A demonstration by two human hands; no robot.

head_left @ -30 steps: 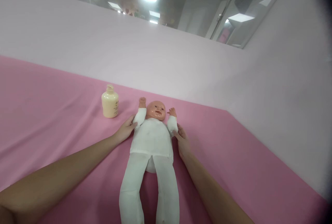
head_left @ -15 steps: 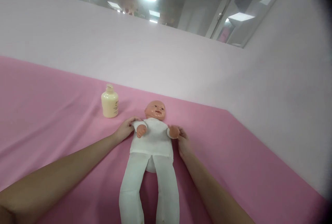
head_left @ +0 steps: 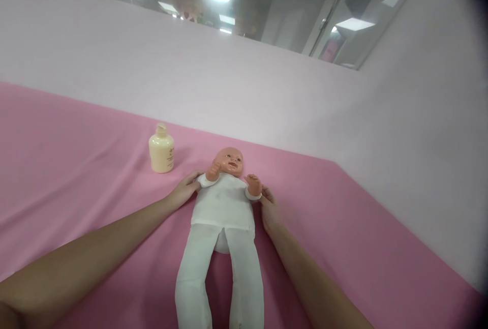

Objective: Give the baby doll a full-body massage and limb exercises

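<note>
A baby doll [head_left: 223, 204] with a white cloth body lies on its back, its head [head_left: 230, 160] towards the wall. My left hand [head_left: 186, 188] is closed around the doll's arm on the left, and that arm's small hand [head_left: 213, 171] points up beside the doll's chin. On the other side my right hand [head_left: 269, 208] grips the doll's other arm near its cuff, partly hidden behind it. That arm's little hand [head_left: 253, 184] also points upward. Both white trouser legs [head_left: 246, 278] stretch towards me.
A cream pump bottle [head_left: 161, 152] stands left of the doll's head. Pink cloth [head_left: 95, 161] with soft folds covers the surface. Behind it rises a pale wall [head_left: 229, 85], with a mirror-like panel [head_left: 251, 3] above, and another wall [head_left: 423, 130] closes the right side.
Both doll arms have swung upward towards its head, the left-hand one farther. My hands have barely shifted. The bottle and the doll's body stay in place.
</note>
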